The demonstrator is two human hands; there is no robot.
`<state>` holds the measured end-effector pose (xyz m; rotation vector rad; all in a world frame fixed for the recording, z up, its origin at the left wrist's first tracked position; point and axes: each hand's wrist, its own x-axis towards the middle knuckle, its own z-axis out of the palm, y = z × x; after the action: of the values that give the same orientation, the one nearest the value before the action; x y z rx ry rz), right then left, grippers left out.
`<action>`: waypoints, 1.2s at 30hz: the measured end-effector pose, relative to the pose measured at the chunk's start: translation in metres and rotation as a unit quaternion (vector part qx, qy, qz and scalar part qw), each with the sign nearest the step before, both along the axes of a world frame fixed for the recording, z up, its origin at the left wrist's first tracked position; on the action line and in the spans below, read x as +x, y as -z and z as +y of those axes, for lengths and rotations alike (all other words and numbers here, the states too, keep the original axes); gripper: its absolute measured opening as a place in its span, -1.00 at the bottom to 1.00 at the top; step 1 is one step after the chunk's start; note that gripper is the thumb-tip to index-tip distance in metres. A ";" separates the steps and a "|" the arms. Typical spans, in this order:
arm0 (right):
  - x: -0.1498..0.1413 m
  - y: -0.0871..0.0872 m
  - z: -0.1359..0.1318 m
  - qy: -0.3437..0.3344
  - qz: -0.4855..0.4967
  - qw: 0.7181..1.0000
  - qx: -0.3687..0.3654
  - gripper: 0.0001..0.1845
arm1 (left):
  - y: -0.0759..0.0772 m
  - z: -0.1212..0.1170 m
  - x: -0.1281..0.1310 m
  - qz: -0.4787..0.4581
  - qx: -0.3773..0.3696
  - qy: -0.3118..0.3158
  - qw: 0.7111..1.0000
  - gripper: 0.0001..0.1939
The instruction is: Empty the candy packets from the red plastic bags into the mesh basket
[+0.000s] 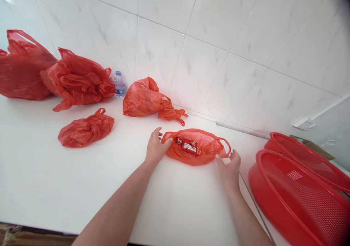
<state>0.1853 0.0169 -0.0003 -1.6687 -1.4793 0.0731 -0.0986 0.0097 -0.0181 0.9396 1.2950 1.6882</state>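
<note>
Head view: between the bare left hand (157,147) and bare right hand (229,167) lies a thin red plastic carrier bag (191,161), mouth open upward, its long axis running from one hand to the other. The left thumb rests at the bag's near-left rim, fingers spread apart from it; the right thumb and fingers also stand parted around the opposite end, though whether they touch the looped handle (226,145) is hard to tell. Small glossy red packets (189,147) inside sit nearer the left hand.

Crinkled plastic bag (194,160), glossy tiled wall (164,49).
</note>
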 end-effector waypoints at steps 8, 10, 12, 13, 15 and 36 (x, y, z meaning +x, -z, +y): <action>0.000 0.005 0.012 -0.055 0.203 0.970 -0.124 -0.42 | -0.001 -0.010 0.001 0.186 -0.065 -0.021 0.980 -0.33; -0.002 -0.008 0.023 -0.068 0.229 0.961 -0.140 -0.61 | -0.002 -0.006 -0.003 0.191 -0.072 -0.012 0.979 -0.44; -0.004 -0.021 0.034 -0.079 0.262 0.952 -0.134 -0.70 | -0.009 0.002 -0.008 0.171 -0.063 -0.014 0.983 -0.50; -0.005 -0.028 0.039 -0.084 0.281 0.948 -0.124 -0.72 | -0.017 0.007 -0.011 0.153 -0.054 -0.015 0.987 -0.51; -0.006 -0.046 0.046 -0.095 0.316 0.939 -0.095 -0.74 | -0.040 0.019 -0.016 0.113 -0.020 -0.019 0.993 -0.50; 0.021 -0.108 0.013 -0.178 0.505 0.841 0.082 -0.75 | -0.221 0.024 0.028 0.234 0.285 -0.037 0.929 -0.63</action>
<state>0.2062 0.0300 0.1078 -0.9018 -0.8863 0.8699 -0.0705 0.0340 0.2033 1.7387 1.1434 2.0248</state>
